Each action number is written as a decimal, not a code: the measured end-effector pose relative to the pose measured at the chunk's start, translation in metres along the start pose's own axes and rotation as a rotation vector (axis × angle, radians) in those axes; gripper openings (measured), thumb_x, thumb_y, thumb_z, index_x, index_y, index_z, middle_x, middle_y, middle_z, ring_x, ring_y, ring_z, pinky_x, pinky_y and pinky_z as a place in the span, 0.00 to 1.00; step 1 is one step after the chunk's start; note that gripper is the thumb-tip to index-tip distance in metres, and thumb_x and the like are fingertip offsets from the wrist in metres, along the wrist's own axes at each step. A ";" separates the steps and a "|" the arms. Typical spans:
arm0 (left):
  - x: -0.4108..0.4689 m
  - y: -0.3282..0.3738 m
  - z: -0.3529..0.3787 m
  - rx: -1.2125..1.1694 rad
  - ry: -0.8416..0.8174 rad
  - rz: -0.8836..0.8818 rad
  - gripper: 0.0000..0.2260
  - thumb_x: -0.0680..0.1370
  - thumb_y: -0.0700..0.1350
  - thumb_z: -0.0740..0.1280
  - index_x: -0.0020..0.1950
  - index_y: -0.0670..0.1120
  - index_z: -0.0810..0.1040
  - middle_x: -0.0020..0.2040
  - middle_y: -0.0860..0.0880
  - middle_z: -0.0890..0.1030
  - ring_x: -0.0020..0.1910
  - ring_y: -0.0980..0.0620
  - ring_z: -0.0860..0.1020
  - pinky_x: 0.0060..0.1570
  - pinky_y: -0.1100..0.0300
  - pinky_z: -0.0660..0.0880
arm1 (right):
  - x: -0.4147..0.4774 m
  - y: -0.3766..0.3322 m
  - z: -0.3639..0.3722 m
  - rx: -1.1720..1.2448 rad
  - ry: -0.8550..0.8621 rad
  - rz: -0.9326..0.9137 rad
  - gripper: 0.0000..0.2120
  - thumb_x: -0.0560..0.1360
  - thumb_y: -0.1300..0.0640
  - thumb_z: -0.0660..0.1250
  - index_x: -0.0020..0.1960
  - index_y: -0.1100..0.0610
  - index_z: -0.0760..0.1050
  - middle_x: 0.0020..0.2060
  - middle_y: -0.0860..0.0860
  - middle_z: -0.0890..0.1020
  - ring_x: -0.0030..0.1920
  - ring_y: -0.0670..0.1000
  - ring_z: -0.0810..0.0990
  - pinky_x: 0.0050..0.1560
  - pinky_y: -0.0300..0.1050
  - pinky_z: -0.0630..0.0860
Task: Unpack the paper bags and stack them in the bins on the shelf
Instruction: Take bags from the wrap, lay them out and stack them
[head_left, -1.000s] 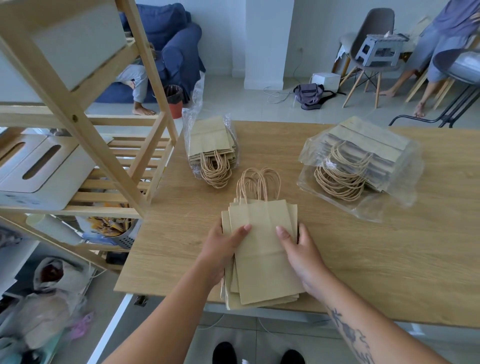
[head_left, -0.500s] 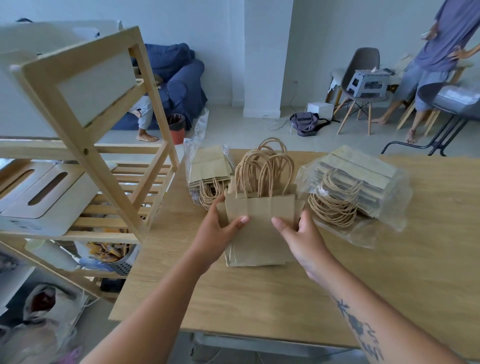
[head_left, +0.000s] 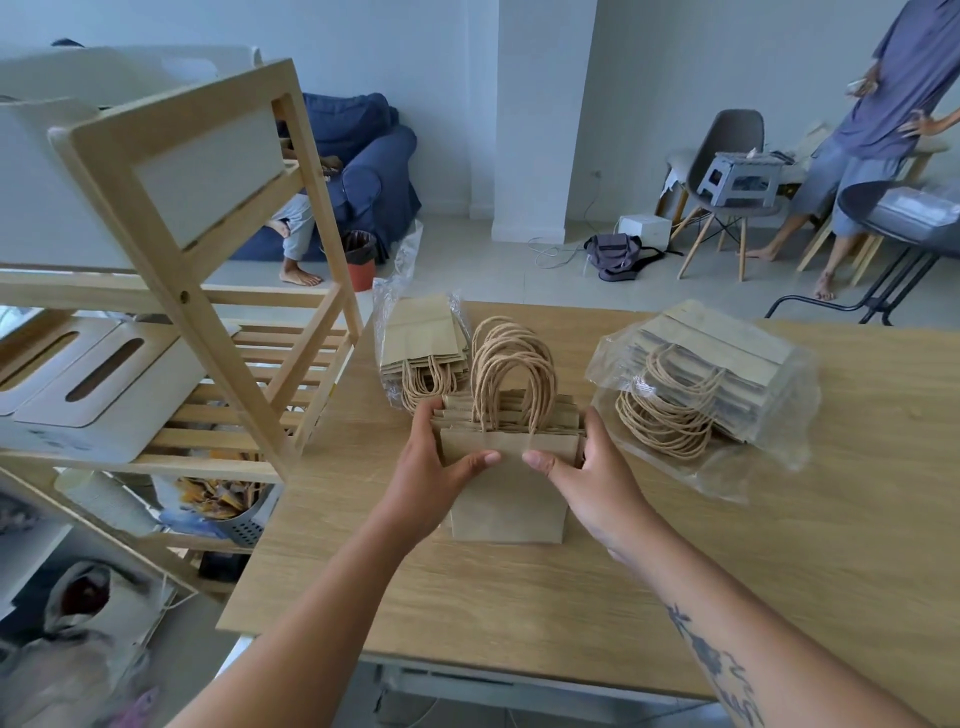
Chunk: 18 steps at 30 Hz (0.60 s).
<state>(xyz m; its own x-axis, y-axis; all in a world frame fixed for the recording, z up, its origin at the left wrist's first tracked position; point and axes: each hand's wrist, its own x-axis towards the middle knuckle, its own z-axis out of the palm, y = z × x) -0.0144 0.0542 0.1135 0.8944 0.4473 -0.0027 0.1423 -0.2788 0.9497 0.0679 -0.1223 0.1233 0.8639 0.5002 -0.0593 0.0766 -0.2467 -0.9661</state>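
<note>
Two hands hold one loose bundle of flat kraft paper bags (head_left: 506, 491) upright on the near-middle of the wooden table (head_left: 779, 597), its bottom edge resting on the tabletop and its twisted paper handles (head_left: 511, 371) standing up at the far side. The left hand (head_left: 434, 467) clamps the bundle's left edge and the right hand (head_left: 597, 478) its right edge, fingers curled round the far face and both thumbs pressed on the near face, almost meeting in the middle; neither hand is spread wide. The step in hand looks like squaring the bundle before it goes to the shelf: I would tap the bottom edge on the table, keep even pressure from both sides so no bag slips out, and keep the handles all pointing one way so the pile sits level in a bin. Two more packs are still in clear plastic wrap: a smaller wrapped pack (head_left: 423, 353) just beyond the bundle to the left, and a larger wrapped pack (head_left: 711, 384) to the right, so the unpacking seems well short of done. White bins with slotted handles (head_left: 104, 379) sit on the wooden shelf unit (head_left: 218, 332) to the left, within a short carry. No brand, label or writing can be read on the bags, wraps or bins.
</note>
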 end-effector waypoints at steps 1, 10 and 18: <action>0.002 0.001 -0.001 0.038 0.010 0.009 0.35 0.70 0.51 0.77 0.70 0.52 0.62 0.59 0.49 0.78 0.59 0.51 0.77 0.62 0.52 0.74 | 0.001 -0.003 -0.001 -0.019 -0.004 -0.007 0.20 0.73 0.52 0.74 0.55 0.38 0.66 0.52 0.32 0.75 0.54 0.28 0.74 0.50 0.25 0.68; -0.008 -0.019 0.000 0.098 -0.050 0.024 0.24 0.72 0.46 0.76 0.64 0.54 0.69 0.59 0.56 0.79 0.59 0.60 0.77 0.63 0.52 0.75 | 0.002 0.013 -0.006 -0.089 -0.115 0.078 0.26 0.72 0.56 0.75 0.57 0.35 0.64 0.51 0.41 0.82 0.56 0.44 0.80 0.54 0.40 0.75; 0.000 -0.009 0.002 0.087 -0.058 0.038 0.24 0.73 0.42 0.75 0.66 0.48 0.69 0.57 0.57 0.78 0.51 0.72 0.75 0.47 0.77 0.71 | 0.008 0.003 -0.012 -0.111 -0.101 0.057 0.26 0.72 0.57 0.75 0.55 0.36 0.63 0.49 0.39 0.81 0.52 0.39 0.79 0.50 0.35 0.74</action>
<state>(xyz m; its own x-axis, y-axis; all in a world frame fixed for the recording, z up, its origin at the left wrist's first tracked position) -0.0143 0.0547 0.1041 0.9226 0.3857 0.0118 0.1424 -0.3687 0.9186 0.0812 -0.1293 0.1231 0.8142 0.5626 -0.1434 0.0886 -0.3646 -0.9270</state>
